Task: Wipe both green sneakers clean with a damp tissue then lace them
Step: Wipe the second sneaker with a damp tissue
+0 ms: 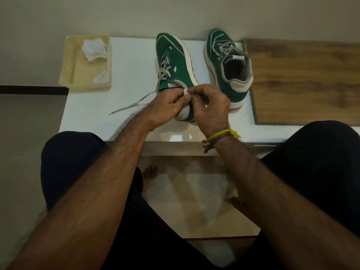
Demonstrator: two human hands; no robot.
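Note:
Two green sneakers stand on a white table [136,61]. The left sneaker [171,55] lies tilted on its side, its grey lace [132,104] trailing loose to the left. My left hand [167,104] and my right hand [210,106] meet over this sneaker's heel. Their fingertips pinch something small and white between them; I cannot tell whether it is a lace end or a bit of tissue. The right sneaker [228,63] stands upright, laced, untouched.
A cream tray [68,75] at the table's back left holds crumpled white tissues [94,49]. A wooden board [303,80] lies to the right of the sneakers. My dark-clad knees flank the table's near edge; glossy floor and a bare foot [150,178] show below.

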